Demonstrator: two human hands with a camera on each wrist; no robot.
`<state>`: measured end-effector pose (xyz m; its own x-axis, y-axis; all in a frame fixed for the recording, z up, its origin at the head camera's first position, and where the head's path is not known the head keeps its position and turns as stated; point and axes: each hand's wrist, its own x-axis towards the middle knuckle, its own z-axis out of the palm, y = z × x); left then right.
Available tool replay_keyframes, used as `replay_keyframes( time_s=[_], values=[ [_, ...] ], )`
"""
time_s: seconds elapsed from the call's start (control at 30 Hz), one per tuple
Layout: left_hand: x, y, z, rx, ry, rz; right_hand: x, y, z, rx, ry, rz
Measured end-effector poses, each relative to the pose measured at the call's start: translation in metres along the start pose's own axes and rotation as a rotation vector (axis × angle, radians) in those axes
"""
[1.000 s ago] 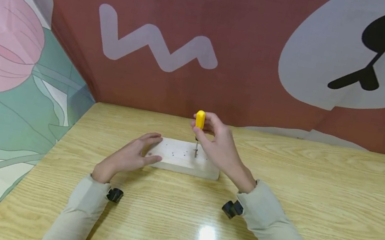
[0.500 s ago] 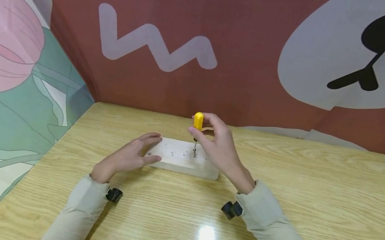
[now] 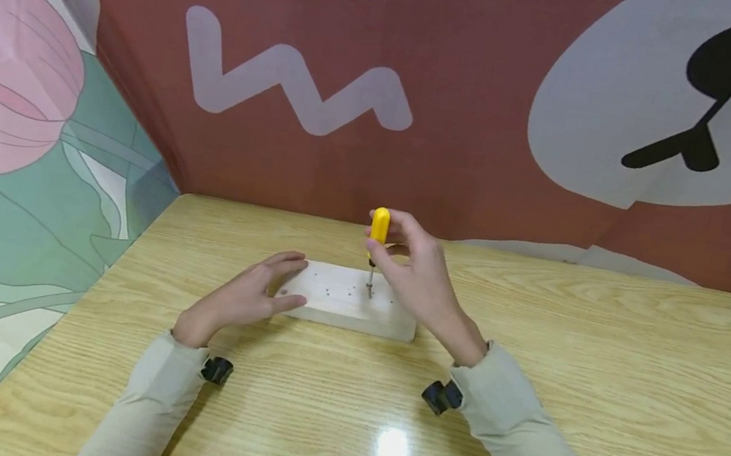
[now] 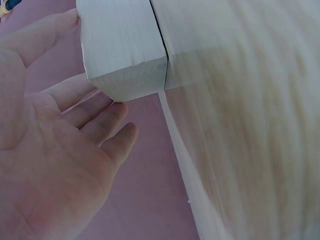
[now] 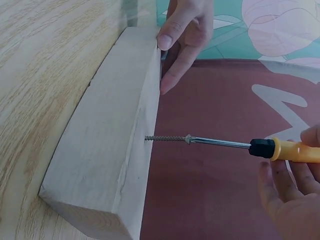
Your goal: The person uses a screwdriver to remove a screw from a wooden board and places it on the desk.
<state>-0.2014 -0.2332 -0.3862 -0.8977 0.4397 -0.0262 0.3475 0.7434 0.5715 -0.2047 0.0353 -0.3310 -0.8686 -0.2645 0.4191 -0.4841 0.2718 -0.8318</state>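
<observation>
A pale wooden block point(image 3: 351, 321) with several small dark holes or spots in its top lies on the table. My left hand point(image 3: 245, 295) grips its left end, thumb on the near edge and fingers at the far edge. Above the block's right part, my right hand point(image 3: 417, 274) holds a yellow-handled screwdriver point(image 3: 380, 227) nearly upright between thumb and fingers. In the right wrist view, the screwdriver's shaft point(image 5: 220, 143) meets the head of a screw point(image 5: 165, 138). The screw's tip is in the block's face, with much of its thread exposed.
The wood-grain table point(image 3: 565, 371) extends round the block on all sides. Behind it rises a reddish-brown printed backdrop point(image 3: 465, 140), with a flower-patterned one point(image 3: 2, 123) at the left. Each wrist carries a small black camera point(image 3: 441, 397).
The screwdriver handle tips slightly left, then comes back upright as the right fingers shift on it. The left hand and the block stay in place.
</observation>
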Motion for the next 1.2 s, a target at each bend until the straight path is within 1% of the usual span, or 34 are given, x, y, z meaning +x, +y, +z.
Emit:
replay_keyframes(
  time_s=[0.3, 0.47, 0.7, 0.97, 1.2],
  values=[
    [0.0003, 0.0012, -0.0007, 0.002, 0.002, 0.001, 0.0017, 0.0003, 0.0011, 0.017, -0.024, 0.012],
    [0.0008, 0.0009, -0.0007, -0.005, 0.000, 0.000, 0.0022, 0.0014, 0.0014, -0.008, -0.037, -0.004],
    [0.0017, -0.0007, -0.0005, -0.002, 0.014, -0.003, 0.0035, 0.0001, 0.0012, -0.010, -0.034, -0.017],
    [0.0017, 0.0001, -0.0012, -0.014, 0.005, -0.010, 0.0038, 0.0000, 0.0019, -0.011, -0.023, 0.010],
    [0.0008, 0.0009, -0.0009, -0.013, 0.004, -0.014, 0.0014, 0.0004, 0.0030, 0.045, -0.029, 0.034]
  ],
)
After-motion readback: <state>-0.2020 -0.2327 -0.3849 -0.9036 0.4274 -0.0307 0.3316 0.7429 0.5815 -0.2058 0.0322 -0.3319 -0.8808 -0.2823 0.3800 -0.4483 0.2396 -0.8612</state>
